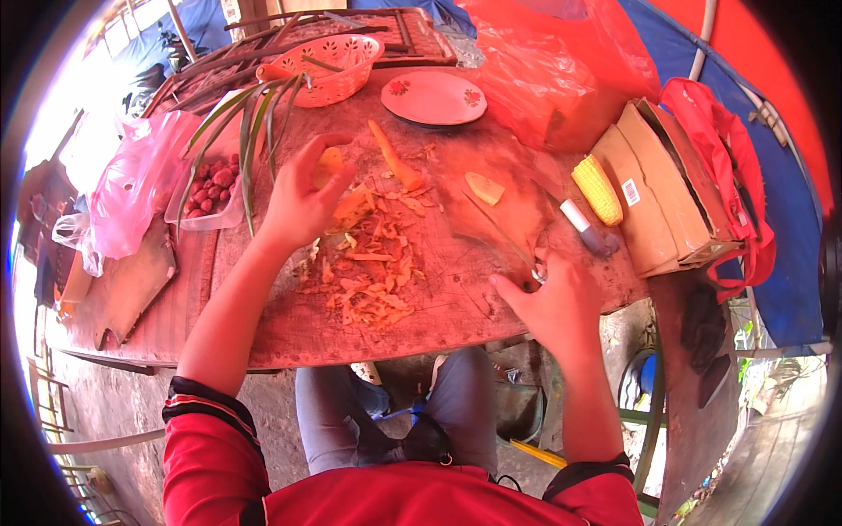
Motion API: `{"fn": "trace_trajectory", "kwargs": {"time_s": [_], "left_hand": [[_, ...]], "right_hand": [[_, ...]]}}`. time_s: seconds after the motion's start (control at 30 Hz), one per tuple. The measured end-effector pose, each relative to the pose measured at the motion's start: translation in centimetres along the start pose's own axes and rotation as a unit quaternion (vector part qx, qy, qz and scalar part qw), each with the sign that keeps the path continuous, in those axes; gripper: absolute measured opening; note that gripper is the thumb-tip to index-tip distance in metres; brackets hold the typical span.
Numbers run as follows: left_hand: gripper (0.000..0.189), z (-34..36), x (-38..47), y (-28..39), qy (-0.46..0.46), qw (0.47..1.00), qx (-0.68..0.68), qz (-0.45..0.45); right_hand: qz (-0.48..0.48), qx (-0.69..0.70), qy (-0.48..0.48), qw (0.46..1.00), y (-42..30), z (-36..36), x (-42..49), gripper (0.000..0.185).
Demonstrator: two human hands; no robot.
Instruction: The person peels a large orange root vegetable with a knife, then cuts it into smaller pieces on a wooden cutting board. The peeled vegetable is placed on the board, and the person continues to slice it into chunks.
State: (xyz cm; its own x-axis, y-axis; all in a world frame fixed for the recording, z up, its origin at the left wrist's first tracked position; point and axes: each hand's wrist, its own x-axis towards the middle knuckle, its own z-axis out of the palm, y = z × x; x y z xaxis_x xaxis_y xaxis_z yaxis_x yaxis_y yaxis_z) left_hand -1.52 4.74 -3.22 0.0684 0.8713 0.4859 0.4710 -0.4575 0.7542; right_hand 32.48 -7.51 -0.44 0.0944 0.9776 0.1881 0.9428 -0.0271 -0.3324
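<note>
My left hand (299,194) is raised over the left of the peelings, with a yellow-orange vegetable piece (329,164) between thumb and fingers. At the table's right front, my right hand (559,299) is at the handle of a thin-bladed knife (496,227). Its thumb stands apart from the handle, and the grip is partly hidden. Beyond the blade, a cut vegetable piece (485,189) rests on a smooth, damp-looking patch. A whole carrot (395,158) lies behind the scattered orange peelings (375,292). To the right are a white-and-dark handled tool (585,227) and an ear of corn (597,191).
Along the back of the wooden table (460,315) are a perforated basket (342,72), a floral plate (434,98) and a red plastic bag (559,79). A cardboard box (658,191) borders the right. At left, long leaves (247,144) overhang a tub of red fruit (210,191) beside a pink bag (135,177).
</note>
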Motion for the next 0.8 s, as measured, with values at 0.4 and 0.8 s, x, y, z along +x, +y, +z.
{"fn": "trace_trajectory", "kwargs": {"time_s": [0.4,0.8], "left_hand": [[0.044,-0.3,-0.3,0.0,-0.037,0.993,0.107,0.021],[0.052,-0.7,-0.4,1.2,-0.056,0.98,0.182,0.06]], "right_hand": [[-0.105,0.027,0.004,0.994,-2.5,1.4,-4.7,0.054],[-0.143,0.014,-0.009,0.99,-6.3,2.7,-5.1,0.051]]}}
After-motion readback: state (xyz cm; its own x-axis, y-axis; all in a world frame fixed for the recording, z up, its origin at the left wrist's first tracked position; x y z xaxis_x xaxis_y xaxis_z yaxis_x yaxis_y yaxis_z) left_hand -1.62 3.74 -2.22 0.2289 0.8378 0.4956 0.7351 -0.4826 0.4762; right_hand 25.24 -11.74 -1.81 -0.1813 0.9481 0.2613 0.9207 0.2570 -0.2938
